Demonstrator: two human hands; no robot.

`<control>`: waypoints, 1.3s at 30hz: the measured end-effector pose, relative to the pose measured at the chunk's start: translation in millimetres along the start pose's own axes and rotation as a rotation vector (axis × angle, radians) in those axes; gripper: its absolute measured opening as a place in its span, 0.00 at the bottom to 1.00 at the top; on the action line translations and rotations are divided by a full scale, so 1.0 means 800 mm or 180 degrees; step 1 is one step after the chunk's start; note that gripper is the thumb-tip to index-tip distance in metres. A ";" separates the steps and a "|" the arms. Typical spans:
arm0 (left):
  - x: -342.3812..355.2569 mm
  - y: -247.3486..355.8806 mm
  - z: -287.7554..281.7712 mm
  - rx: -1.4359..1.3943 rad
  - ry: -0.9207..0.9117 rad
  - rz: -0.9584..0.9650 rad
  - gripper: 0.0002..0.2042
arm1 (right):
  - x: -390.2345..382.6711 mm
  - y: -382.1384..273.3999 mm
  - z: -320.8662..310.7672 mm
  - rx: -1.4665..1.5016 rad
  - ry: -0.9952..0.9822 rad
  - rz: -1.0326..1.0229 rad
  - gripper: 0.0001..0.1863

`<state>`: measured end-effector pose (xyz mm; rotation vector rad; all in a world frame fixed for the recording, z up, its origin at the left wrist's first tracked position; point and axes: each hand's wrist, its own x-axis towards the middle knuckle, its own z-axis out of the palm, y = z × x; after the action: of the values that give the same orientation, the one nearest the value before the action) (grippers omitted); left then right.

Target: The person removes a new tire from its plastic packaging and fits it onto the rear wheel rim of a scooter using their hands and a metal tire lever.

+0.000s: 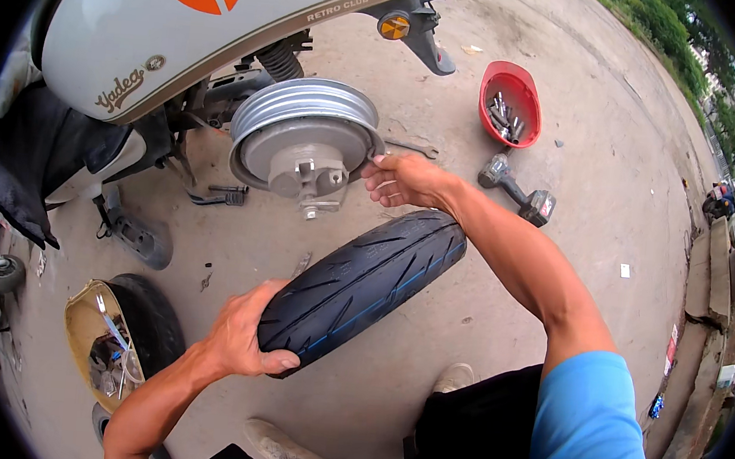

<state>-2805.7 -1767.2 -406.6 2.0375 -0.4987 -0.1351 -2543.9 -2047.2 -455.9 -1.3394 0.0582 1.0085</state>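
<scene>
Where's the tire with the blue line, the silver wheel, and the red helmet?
Tire (363, 285): head view, middle of its black tread.
Silver wheel (293, 133): head view, its grey face.
Red helmet (521, 83): head view, its inside wall.

tyre (363, 290) — black, slant-grooved, thin blue line | wheel (308, 108) — silver-grey | hard hat (509, 71): red | sleeve (590, 420): bright blue

On the ground (499, 317), a wrench (415, 149) lies just beyond the right hand (399, 183); beyond and right of that hand are a red helmet (513, 73), a driver (516, 189) beside it and, farther right, a white card (626, 271). Left of the left hand (243, 332) sits a tool bin (79, 328).
</scene>
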 end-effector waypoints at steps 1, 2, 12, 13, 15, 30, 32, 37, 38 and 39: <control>0.002 0.000 0.000 0.0042 0.0001 0.0012 0.45 | 0.000 0.001 -0.002 -0.0100 -0.0099 -0.0004 0.18; 0.005 0.001 0.000 0.0048 -0.0021 0.0011 0.45 | -0.002 0.003 -0.004 -0.0202 -0.0183 -0.0003 0.18; 0.005 -0.011 -0.011 -0.0235 0.0257 -0.0087 0.49 | 0.012 0.011 -0.022 -0.1043 -0.0346 -0.0044 0.21; 0.004 -0.012 -0.012 -0.0253 0.0305 -0.0191 0.49 | 0.013 0.012 -0.021 -0.0974 -0.0144 -0.0116 0.21; 0.004 -0.015 -0.012 -0.0237 0.0336 -0.0201 0.49 | 0.015 0.011 -0.020 -0.0941 0.0052 -0.0175 0.21; 0.001 -0.027 -0.017 -0.0237 0.0246 -0.0046 0.49 | -0.043 0.001 -0.009 -0.1213 0.0288 -0.0514 0.19; 0.015 -0.018 -0.018 -0.0037 0.0159 -0.0019 0.46 | -0.060 0.013 -0.021 -0.0830 0.0329 -0.0505 0.23; 0.040 -0.011 -0.019 0.0084 0.0289 -0.0187 0.45 | -0.110 0.050 -0.036 0.0154 0.0379 -0.0369 0.32; 0.042 -0.009 -0.021 0.0066 0.0376 -0.0473 0.47 | -0.117 0.061 -0.047 0.0005 0.0549 -0.0562 0.33; 0.041 -0.012 -0.022 -0.0165 0.0456 -0.0525 0.49 | -0.121 0.072 -0.052 -0.0132 0.0696 -0.0759 0.34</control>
<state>-2768.0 -1762.3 -402.7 2.0188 -0.2354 -0.0993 -2617.4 -2142.5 -457.9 -1.4527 0.0412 0.6641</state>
